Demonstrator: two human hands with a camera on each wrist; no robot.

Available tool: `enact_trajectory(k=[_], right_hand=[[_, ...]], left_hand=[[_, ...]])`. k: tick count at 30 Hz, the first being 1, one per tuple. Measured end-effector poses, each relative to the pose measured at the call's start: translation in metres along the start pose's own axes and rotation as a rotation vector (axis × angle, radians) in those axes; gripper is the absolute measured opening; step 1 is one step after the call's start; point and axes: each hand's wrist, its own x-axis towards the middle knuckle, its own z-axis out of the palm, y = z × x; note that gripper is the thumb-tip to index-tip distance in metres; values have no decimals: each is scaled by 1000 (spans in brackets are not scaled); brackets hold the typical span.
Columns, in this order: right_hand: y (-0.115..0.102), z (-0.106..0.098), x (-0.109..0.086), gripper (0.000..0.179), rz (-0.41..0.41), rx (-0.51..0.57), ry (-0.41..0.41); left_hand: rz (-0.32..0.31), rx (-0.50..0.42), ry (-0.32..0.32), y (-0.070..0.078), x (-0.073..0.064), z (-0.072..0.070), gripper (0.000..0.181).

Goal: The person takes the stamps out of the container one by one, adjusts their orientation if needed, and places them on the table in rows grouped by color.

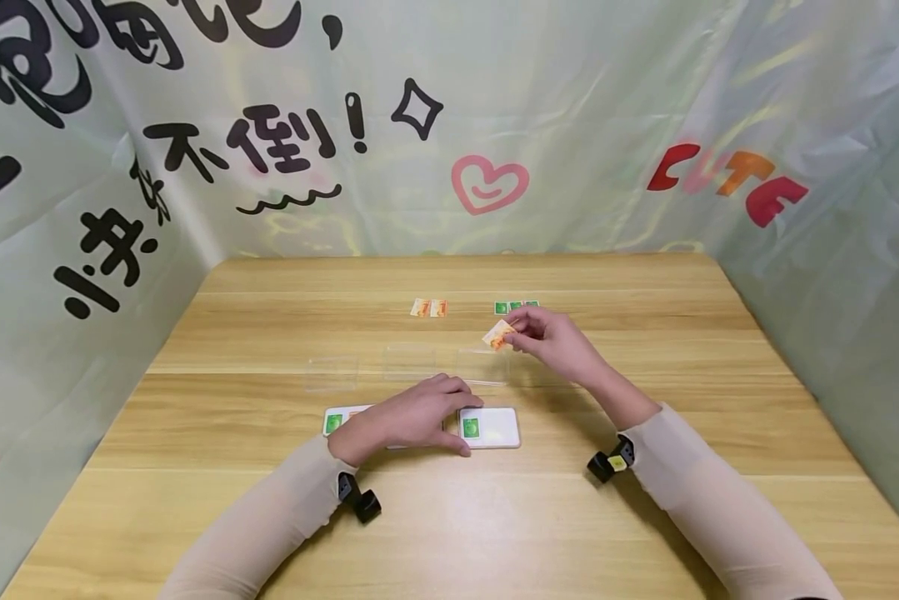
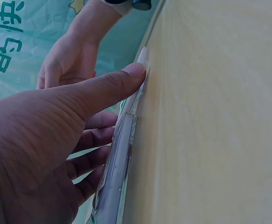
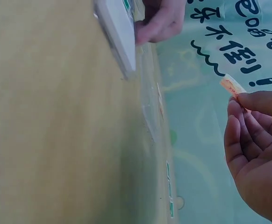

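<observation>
Pale sleeves [image 1: 265, 521] reach in from the near side of the table [image 1: 486, 533], each with a small black camera [image 1: 611, 460] strapped at the wrist. Both hands are occupied. The left hand [image 1: 415, 414] grips the right-hand white case [image 1: 497, 427] across its width, thumb along the near edge and fingers at the far edge; its palm and wrist cover much of the row beside it. On the gripped case sits a green sticker [image 1: 471, 427] toward its left end. Farther left, another white case [image 1: 347, 411] shows past the wrist, bearing a green piece [image 1: 333, 423] and a bit of orange.

The right hand [image 1: 557, 340] pinches a small orange-and-white card [image 1: 496, 336] between thumb and fingers, holding it tilted above the table. Just beyond this hand, three green cards [image 1: 501, 308] lie in a row, partly hidden by its fingers; to their left, two orange cards [image 1: 438, 308] lie side by side. Between these cards and the cases are three clear plates [image 1: 410, 363], hard to make out against the wood. Behind the table hangs a pale backdrop [image 1: 584, 92] with black characters, a pink heart [image 1: 490, 185] and the word CUTE.
</observation>
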Motion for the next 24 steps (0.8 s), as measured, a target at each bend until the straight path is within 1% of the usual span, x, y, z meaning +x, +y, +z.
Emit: enact_trajectory(k=[4,7,13,19,24], right_hand=[[-2,0,15,17,-1,-37,-7],[-2,1,26,18,-2,-60,-12],[-2,4,46,22,29,-65,-19],[-3,9,61,24,64,-34,-26],[0,15,73,23,80,-40,-7]], left_hand=[[1,0,0,-1,-1,0,69],[7,4,1,-1,-1,-1,69],[11,4,3,1,-2,-3,69],[11,19,1,1,-2,-3,68],[5,25,-2,0,-2,0,69]])
